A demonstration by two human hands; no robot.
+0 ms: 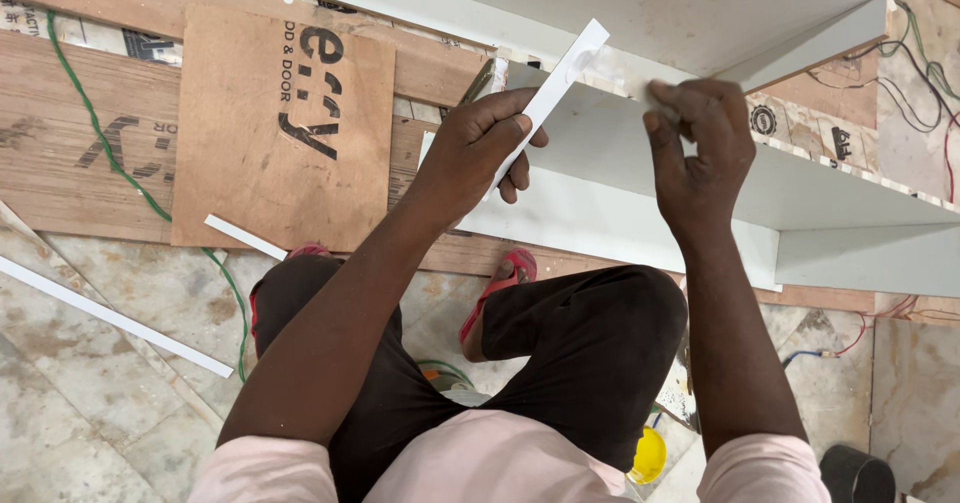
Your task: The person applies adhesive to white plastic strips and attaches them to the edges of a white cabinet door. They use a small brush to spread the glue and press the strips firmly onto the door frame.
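Marble floor tiles [110, 393], grey and stained, lay under rough plywood sheets [280, 128] with black stencil marks. A green cable [100, 128] ran across them, and loose white strips [110, 318] rested on the floor. My left hand [480, 153] was closed around a thin, flat, smooth white edge strip [555, 88], tilted upward. My right hand [700, 153] pressed with bent fingers on the front edge of the white laminated shelf unit [640, 178], just beside the strip.
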